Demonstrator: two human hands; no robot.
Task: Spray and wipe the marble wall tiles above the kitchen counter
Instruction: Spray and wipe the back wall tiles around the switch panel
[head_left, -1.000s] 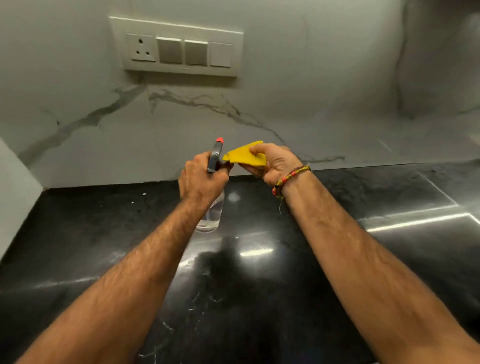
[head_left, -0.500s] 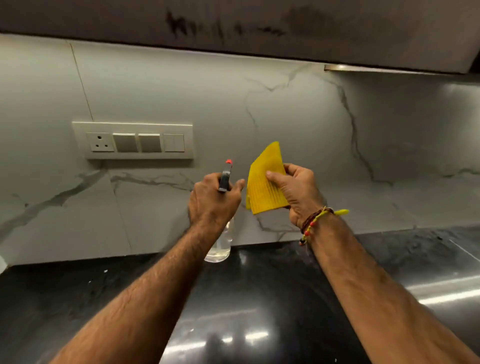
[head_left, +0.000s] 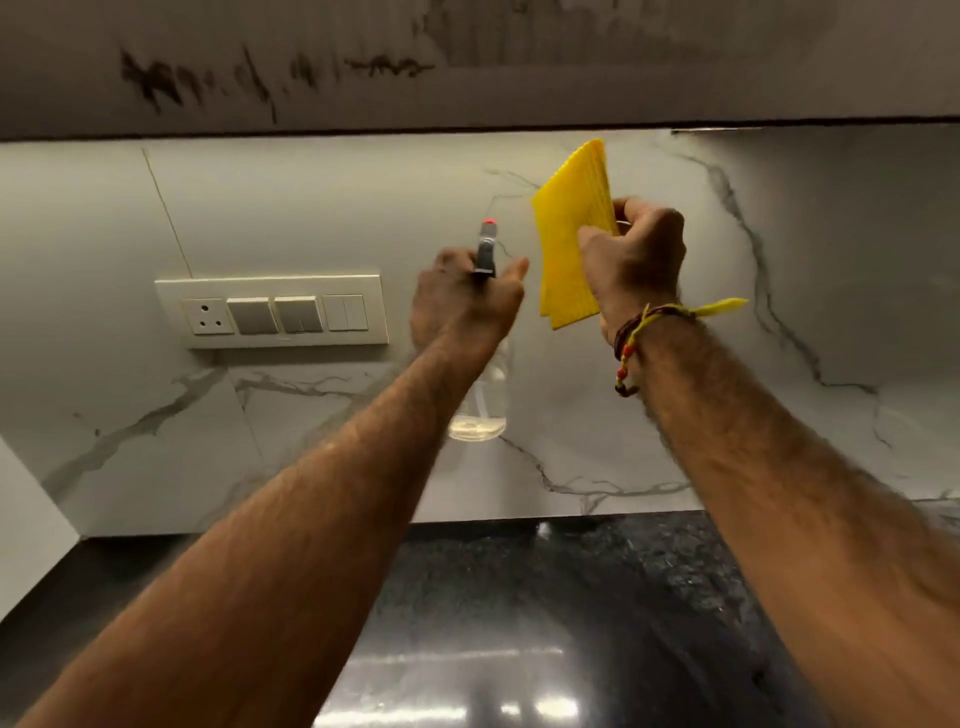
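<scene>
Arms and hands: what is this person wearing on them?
Both forearms are bare, hairy, with no sleeves showing. The right hand has thread bracelets at its wrist: dark and yellow cords, red beads, a loose yellow tail. The left hand shows no ring, watch or band.

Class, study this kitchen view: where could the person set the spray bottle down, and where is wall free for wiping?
The black counter between the two forearms shows bare. On the marble wall, the stretch right of the yellow cloth is free. Left is crowded: the switch panel sits beside the left hand gripping the spray bottle; the right hand holds the cloth.
</scene>
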